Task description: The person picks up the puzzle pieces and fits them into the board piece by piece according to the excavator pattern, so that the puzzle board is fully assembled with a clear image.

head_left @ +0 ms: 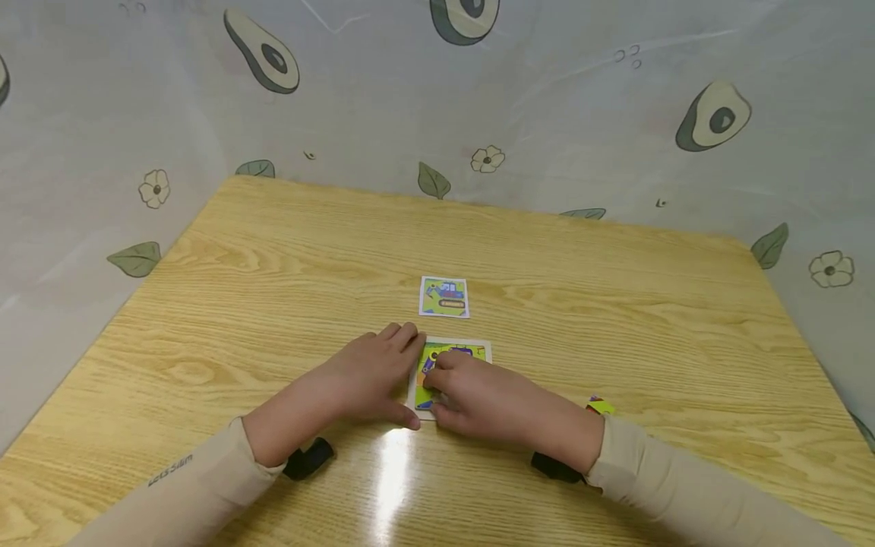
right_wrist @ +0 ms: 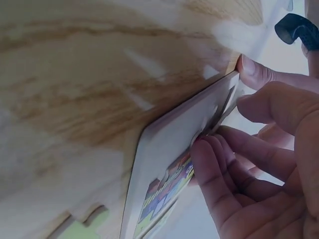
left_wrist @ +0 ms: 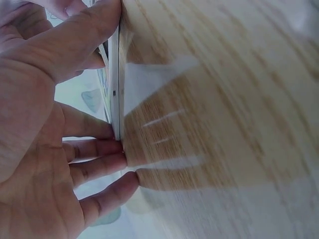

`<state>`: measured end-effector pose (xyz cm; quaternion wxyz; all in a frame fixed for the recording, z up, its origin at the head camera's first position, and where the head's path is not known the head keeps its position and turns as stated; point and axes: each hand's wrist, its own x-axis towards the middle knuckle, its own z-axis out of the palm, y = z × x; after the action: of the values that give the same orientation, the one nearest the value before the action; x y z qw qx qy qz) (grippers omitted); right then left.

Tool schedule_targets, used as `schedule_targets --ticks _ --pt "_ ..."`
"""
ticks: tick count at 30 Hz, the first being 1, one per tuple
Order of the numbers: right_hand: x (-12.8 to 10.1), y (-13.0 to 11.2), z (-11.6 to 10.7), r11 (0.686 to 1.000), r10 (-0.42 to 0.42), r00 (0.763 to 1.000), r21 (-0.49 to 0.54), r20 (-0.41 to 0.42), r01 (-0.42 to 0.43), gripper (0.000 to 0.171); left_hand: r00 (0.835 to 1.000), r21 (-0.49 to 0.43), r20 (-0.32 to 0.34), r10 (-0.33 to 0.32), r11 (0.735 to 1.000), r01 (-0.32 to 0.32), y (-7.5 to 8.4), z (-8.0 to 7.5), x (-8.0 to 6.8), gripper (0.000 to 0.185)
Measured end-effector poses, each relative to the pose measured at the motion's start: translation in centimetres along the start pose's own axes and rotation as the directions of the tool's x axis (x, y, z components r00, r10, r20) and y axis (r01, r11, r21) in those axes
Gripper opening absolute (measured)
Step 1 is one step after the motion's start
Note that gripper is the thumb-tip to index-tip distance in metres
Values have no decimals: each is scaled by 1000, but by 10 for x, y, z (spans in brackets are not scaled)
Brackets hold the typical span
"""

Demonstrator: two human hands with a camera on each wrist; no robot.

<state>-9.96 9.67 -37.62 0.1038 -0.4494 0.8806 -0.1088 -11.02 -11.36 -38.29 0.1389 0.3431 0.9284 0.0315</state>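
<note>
A small square jigsaw puzzle in a pale frame lies on the table, with a green and purple picture partly hidden by the hands. My left hand rests at its left side, fingertips against the frame and thumb near the front edge. Over the middle of the puzzle, my right hand bends its fingers down, touching the picture. In the right wrist view the fingertips meet the colourful pieces, and the thumb stands apart from them. What lies under those fingertips is hidden.
A square picture card showing a blue digger lies beyond the puzzle. One loose green and red puzzle piece sits beside the right forearm. The wooden table meets an avocado-patterned cloth at the back.
</note>
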Motion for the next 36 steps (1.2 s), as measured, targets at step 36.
schedule_targets --ticks 36 --pt "-5 -9 16 993 4 990 -115 -140 -20 6 1000 -4 11 -8 1000 8 2 0 1 113"
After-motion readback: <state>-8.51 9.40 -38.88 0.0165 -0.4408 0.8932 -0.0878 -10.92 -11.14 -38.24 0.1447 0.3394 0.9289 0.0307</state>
